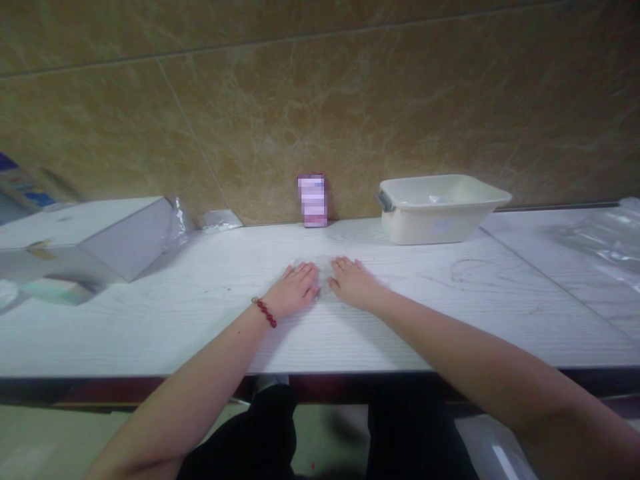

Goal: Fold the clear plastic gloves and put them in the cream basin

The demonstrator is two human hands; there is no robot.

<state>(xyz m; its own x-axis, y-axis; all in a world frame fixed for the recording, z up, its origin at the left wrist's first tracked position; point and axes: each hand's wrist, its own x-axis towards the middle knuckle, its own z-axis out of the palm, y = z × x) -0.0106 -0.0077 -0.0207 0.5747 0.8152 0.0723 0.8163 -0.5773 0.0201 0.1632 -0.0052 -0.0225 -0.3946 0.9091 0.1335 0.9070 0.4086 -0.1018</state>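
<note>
A thin, clear plastic piece, perhaps a bag or film, lies flat on the white wood-grain table. My left hand rests palm down on its left side, fingers stretched out. On that wrist is a red bead bracelet. From the right, my right hand presses flat on the same plastic with its fingers spread. A small gap separates the two hands, and the plastic shows between them. Its outer parts are covered by my palms and hard to make out.
A phone with a blurred screen leans against the tiled wall. Right of it stands a cream plastic basin with a grey handle. A white box is at the left, and clear plastic packaging lies at the far right.
</note>
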